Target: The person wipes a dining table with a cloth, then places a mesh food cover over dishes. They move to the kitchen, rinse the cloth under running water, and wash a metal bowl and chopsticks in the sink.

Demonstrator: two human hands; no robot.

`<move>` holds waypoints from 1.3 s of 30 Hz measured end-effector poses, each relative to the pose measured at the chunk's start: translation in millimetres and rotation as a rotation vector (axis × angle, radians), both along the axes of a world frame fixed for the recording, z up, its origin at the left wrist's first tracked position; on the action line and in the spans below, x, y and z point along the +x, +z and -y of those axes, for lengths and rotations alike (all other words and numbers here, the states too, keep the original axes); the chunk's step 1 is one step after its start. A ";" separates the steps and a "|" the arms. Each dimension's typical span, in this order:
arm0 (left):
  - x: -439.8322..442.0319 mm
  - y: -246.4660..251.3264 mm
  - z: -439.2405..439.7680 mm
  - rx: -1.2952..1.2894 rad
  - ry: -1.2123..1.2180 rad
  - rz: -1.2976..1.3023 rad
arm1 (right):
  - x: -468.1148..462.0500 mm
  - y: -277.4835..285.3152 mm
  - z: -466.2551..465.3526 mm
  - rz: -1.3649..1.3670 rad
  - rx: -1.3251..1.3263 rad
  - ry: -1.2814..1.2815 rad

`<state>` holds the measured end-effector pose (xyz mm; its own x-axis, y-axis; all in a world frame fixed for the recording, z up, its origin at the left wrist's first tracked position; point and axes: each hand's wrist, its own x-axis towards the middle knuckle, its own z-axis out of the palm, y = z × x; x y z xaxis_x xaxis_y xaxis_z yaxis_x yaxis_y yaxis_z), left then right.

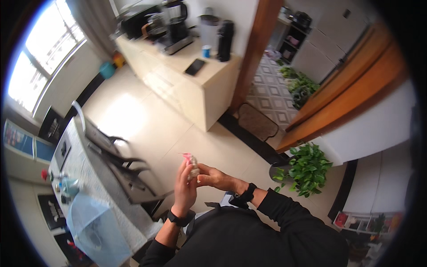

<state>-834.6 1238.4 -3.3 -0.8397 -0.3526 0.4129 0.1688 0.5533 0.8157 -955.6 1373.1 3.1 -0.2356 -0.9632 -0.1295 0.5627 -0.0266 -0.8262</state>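
Both hands meet in front of my body, above the tiled floor. Between them is a small lumpy item, pale and mottled with a pink end; its exact kind is too blurred to tell. My left hand is wrapped along its near side, fingers pointing up. From the other side, the thumb and fingers of my right hand pinch its lower part. Dark bands circle both wrists, and black sleeves cover the forearms.
Left of me stands a cloth-covered table with a blue mesh food cover and chairs. Ahead, a cabinet bears a phone, a coffee maker and a black flask. To the right are a potted plant and a doorway mat.
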 end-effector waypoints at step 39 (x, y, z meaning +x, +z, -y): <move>-1017.7 -2.3 -379.2 0.511 -0.726 0.399 | -897.9 0.1 -421.2 -0.088 0.151 -0.921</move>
